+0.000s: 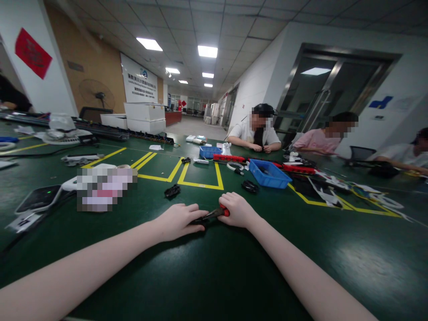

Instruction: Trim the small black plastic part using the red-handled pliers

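Rectangular white ceiling panels (pixel 207 51) glow brightly, yet the scene is dim overall. Pale glare pools on the glossy dark-green tabletop (pixel 227 276), strongest at right. Wide-angle distortion stretches the edges, outer areas look soft, and pixelated blocks hide patches.

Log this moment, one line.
left hand: pinching small dark piece | right hand: gripping red-handled pliers | pliers tip: at dark piece

The pliers (pixel 216 213) pair dull grey metal with red, plastic-looking grips, while the tabletop (pixel 214 276) is smooth with a soft gloss, the yellow tape (pixel 202 185) matt, and the blue tray (pixel 272 182) smooth plastic.
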Demonstrator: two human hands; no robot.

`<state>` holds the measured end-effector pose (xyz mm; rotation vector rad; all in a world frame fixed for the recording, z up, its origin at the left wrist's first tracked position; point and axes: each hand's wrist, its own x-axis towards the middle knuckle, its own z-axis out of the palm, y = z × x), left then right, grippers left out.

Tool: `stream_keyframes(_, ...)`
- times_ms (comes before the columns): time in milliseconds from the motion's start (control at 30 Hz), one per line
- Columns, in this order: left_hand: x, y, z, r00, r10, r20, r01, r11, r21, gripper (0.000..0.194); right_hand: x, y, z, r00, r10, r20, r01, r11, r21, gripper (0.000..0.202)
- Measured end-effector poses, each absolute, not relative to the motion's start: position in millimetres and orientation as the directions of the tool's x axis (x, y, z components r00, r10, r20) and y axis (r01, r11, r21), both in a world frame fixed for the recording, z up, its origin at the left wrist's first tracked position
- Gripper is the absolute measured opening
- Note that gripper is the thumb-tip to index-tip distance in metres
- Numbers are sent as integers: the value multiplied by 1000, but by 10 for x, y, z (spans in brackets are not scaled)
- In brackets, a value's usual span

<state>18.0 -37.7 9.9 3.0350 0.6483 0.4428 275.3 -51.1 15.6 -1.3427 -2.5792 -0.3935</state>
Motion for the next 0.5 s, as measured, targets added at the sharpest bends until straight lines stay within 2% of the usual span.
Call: stream_keyframes(500,181,-372,110,871,417,260,402,-909,108,44,2761,-513,147,-563,763,318,824,547,148,22)
